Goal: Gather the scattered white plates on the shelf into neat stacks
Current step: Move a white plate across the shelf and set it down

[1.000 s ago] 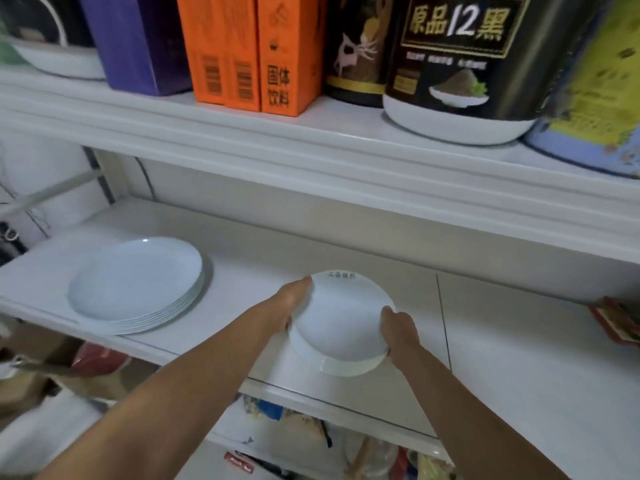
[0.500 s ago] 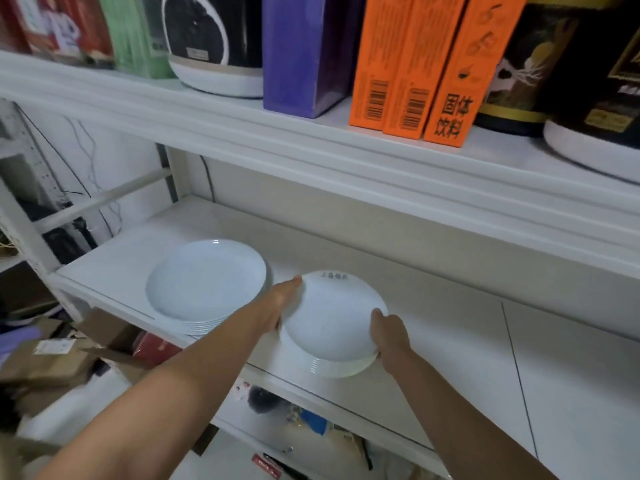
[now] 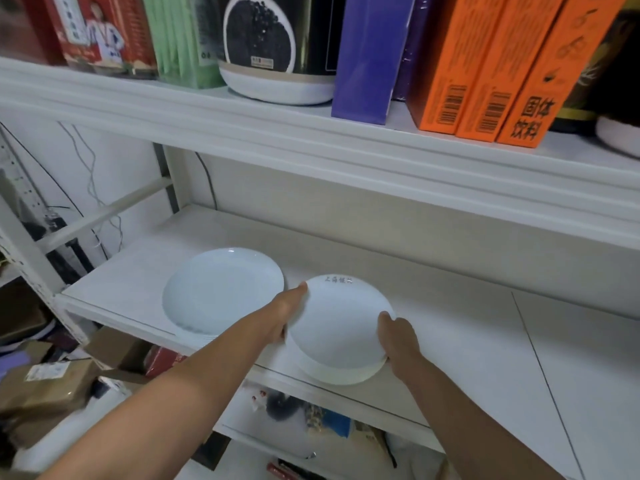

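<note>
A stack of small white plates [image 3: 341,327], with grey lettering on the far rim of the top one, rests near the front edge of the white shelf [image 3: 467,344]. My left hand [image 3: 285,311] grips the stack's left rim and my right hand [image 3: 396,336] grips its right rim. Just left of it sits a stack of larger white plates [image 3: 221,292], almost touching my left hand.
The upper shelf [image 3: 311,133] carries orange boxes [image 3: 485,64], a purple box [image 3: 367,53], a black-and-white canister [image 3: 273,46] and green and red packs. Cardboard boxes [image 3: 45,382] and clutter lie below left. To the right the shelf board runs on past a seam [image 3: 540,358].
The small stack, held in both hands, has slid left along the shelf toward the large stack. The view has swung left, bringing the shelf's left end and post into sight.
</note>
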